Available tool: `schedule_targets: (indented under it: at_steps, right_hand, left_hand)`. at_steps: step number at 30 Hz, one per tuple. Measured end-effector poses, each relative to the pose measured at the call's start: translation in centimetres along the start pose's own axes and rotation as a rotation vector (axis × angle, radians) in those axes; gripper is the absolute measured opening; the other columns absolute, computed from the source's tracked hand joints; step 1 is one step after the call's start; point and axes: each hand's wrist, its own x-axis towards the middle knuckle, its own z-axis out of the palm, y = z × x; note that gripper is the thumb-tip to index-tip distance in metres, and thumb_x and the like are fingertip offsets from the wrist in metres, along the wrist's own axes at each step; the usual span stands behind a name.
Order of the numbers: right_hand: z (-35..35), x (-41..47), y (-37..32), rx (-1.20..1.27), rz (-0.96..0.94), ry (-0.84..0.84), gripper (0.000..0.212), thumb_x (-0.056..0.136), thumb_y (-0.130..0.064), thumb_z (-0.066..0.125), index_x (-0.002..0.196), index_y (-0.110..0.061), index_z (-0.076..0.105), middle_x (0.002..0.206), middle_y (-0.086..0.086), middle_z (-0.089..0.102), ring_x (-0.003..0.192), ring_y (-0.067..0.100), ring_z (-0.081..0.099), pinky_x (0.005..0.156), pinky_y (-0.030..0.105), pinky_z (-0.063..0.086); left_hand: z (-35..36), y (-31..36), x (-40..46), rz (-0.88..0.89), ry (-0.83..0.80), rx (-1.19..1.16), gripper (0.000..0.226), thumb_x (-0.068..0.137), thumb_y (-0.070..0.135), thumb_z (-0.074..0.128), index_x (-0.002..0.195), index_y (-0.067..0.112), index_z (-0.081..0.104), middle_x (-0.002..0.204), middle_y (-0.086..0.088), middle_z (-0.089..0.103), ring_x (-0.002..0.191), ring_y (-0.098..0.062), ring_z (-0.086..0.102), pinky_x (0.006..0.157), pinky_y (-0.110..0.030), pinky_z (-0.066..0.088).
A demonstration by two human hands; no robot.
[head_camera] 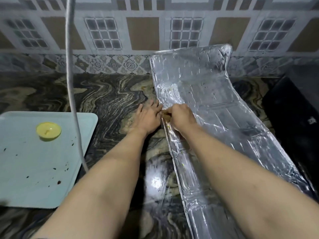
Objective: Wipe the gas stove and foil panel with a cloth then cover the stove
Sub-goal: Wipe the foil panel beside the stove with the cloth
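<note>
A crinkled silver foil panel lies across the marbled counter, its far end curling up against the tiled wall. Brown specks and yellowish crumbs dot it. My right hand sits on the panel's left edge with its fingers curled round a small brownish cloth, most of which is hidden in the fist. My left hand lies flat on the counter beside that edge, fingers straight, fingertips touching the foil rim. The black gas stove shows only partly at the right, dark and blurred.
A pale blue tray with dark specks holds a small yellow cup at the left. A white cord hangs down in front of the tray. The dark swirled counter runs to the patterned tile wall behind.
</note>
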Motion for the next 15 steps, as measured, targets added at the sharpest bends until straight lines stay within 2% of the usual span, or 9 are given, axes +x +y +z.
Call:
schedule_targets:
  at_steps: [2,4,7,11,15]
  right_hand:
    - [0.2,-0.4,0.0,-0.015,-0.021,0.015,0.025,0.090,-0.030,0.059,0.111,-0.029,0.071,0.100,0.022,0.068,0.096,0.038,0.063,0.082,0.037,0.051]
    - [0.3,-0.9,0.2,-0.024,-0.021,0.023,0.029,0.090,-0.018,0.057,0.113,-0.031,0.070,0.101,0.022,0.068,0.096,0.038,0.063,0.082,0.038,0.051]
    - [0.5,-1.4,0.0,-0.023,0.010,0.030,0.034,0.087,-0.003,0.054,0.108,-0.022,0.072,0.100,0.021,0.068,0.095,0.037,0.064,0.082,0.038,0.052]
    - [0.3,-1.6,-0.4,-0.014,0.017,0.053,0.029,0.086,-0.003,0.052,0.102,-0.015,0.073,0.098,0.021,0.067,0.093,0.038,0.064,0.078,0.037,0.051]
    - [0.0,-3.2,-0.4,-0.051,-0.036,0.037,0.039,0.080,0.004,0.047,0.098,-0.020,0.073,0.084,0.019,0.063,0.086,0.037,0.061,0.074,0.037,0.046]
  left_hand:
    - [-0.3,-0.2,0.3,-0.002,-0.038,-0.016,0.046,0.102,0.030,0.037,0.149,0.029,0.036,0.160,0.008,0.024,0.149,-0.011,0.010,0.121,-0.043,0.002]
    - [-0.5,-0.2,0.7,-0.010,-0.074,-0.031,0.047,0.103,0.031,0.037,0.150,0.030,0.034,0.161,0.010,0.021,0.149,-0.011,0.009,0.121,-0.045,-0.001]
    - [-0.7,-0.1,1.0,-0.019,-0.107,-0.039,0.047,0.103,0.031,0.036,0.150,0.032,0.033,0.161,0.012,0.018,0.150,-0.010,0.007,0.121,-0.047,-0.003]
    - [-0.5,-0.3,1.0,-0.013,-0.093,-0.043,0.047,0.103,0.031,0.035,0.150,0.033,0.032,0.161,0.013,0.018,0.150,-0.010,0.006,0.121,-0.047,-0.004]
    - [0.0,-0.4,1.0,-0.005,-0.062,-0.039,0.045,0.104,0.034,0.033,0.150,0.033,0.033,0.160,0.012,0.020,0.150,-0.010,0.008,0.120,-0.048,-0.004]
